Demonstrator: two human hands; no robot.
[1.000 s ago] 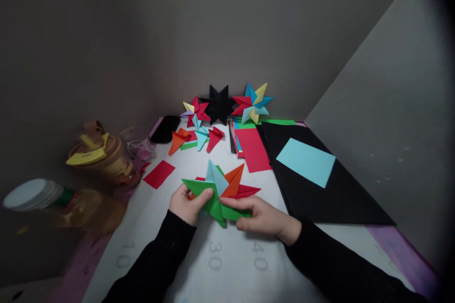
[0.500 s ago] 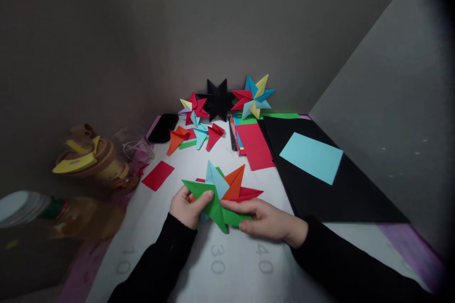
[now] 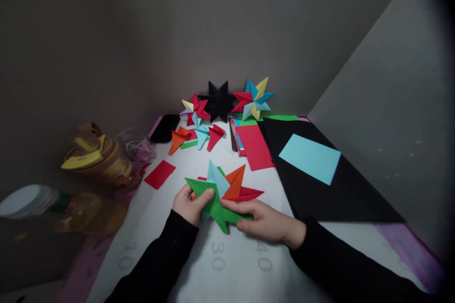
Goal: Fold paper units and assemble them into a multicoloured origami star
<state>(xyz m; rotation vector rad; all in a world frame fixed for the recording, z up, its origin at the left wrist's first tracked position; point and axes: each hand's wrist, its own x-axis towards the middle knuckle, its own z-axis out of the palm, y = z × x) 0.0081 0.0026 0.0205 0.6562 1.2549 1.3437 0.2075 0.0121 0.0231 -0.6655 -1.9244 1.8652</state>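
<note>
Between my two hands is a folded paper star with green, light blue, orange and red points, raised a little over the white table sheet. My left hand pinches its green left side, thumb on top and fingers behind. On the right, my right hand grips a lower green point, its index finger lying along the star near the middle and its thumb below. Part of the star's back, with some red, orange and light blue, shows behind my left fingers. Several loose folded pieces, orange, light blue and red, lie beyond.
Finished paper stars, one black and one multicoloured, lean on the back wall. A light blue sheet lies on black card at right. A red rectangle, a phone and a lidded jar are at left.
The view has shifted slightly. Both hands keep their hold on the paper star, which looks almost the same; my right thumb has slid very slightly left along the green point.
</note>
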